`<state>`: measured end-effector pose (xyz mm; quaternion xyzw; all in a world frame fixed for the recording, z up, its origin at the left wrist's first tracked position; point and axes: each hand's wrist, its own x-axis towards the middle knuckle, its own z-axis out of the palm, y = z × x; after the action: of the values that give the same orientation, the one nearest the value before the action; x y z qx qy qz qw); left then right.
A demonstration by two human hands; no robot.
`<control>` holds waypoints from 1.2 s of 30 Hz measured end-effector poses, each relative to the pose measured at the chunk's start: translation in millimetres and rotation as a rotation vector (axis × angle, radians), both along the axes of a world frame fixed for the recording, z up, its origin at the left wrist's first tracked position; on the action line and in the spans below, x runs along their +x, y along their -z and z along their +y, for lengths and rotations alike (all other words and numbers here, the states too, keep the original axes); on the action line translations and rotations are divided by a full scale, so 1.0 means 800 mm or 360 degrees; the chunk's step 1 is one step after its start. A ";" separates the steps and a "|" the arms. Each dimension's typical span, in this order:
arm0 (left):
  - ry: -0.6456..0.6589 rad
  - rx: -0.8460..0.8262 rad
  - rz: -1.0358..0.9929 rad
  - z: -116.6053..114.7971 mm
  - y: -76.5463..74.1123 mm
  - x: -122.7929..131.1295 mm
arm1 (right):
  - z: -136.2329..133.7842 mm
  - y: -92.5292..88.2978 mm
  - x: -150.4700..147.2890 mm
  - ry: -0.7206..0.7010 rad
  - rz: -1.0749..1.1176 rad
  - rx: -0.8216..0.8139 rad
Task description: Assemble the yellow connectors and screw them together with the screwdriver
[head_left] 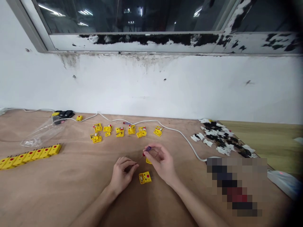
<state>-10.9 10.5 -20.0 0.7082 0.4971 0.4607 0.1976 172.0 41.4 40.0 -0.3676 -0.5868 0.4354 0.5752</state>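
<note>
My left hand (123,173) rests on the wooden table (71,189) with fingers curled in a pinch, thumb and forefinger pressed on something too small to make out. My right hand (161,162) is closed on a small tool with a dark purple handle and a red tip (146,150). A yellow connector half (145,177) with red dots lies open on the table between the hands. A second yellow piece (148,161) shows partly under my right fingers.
Several yellow connector parts (119,130) lie in a row farther back. A line of closed yellow connectors (30,154) sits at the left beside a clear plastic bag (40,134). A white cable (180,134) crosses the table. Black and white pieces (222,138) are heaped at the right.
</note>
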 end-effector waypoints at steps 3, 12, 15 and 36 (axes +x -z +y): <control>0.0014 0.0009 0.0042 -0.002 -0.001 0.000 | -0.009 -0.006 0.000 -0.0042 -0.0139 0.0037; 0.0203 -0.0059 0.0347 -0.010 -0.020 0.004 | -0.015 -0.024 0.028 -0.0110 -0.0277 0.0117; 0.0310 -0.0060 0.0438 -0.014 -0.024 0.010 | -0.011 -0.027 0.039 -0.0184 -0.0326 0.0055; 0.0392 -0.0098 0.0511 -0.018 -0.019 0.016 | -0.008 -0.024 0.050 -0.0340 -0.0750 0.0276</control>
<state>1.7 -4.0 -4.6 0.8217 0.4457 0.2987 0.1922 211.6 35.3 59.5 -0.3441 -0.7750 0.3443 0.4030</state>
